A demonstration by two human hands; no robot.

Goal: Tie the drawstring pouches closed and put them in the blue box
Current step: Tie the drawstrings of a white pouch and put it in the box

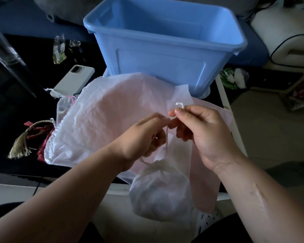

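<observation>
A small white mesh drawstring pouch (161,192) hangs below my hands, its neck gathered tight. Its white cord (167,137) runs up between my hands. My left hand (144,137) pinches the cord from the left, and my right hand (198,130) pinches the cord's knotted end, which sticks up above the thumb. Behind them a large pale pink pouch (102,120) lies flat on the dark table. A dark red pouch with a gold tassel (25,137) lies at the left, partly hidden under the pink one. The blue box (161,62) stands open at the back, with nothing visible inside.
A phone in a grey case (74,79) lies left of the blue box, with a small clear packet (59,50) and a dark can (75,48) behind it. A green and white bag (233,78) sits to the box's right. The table's white edge (228,120) runs along the right.
</observation>
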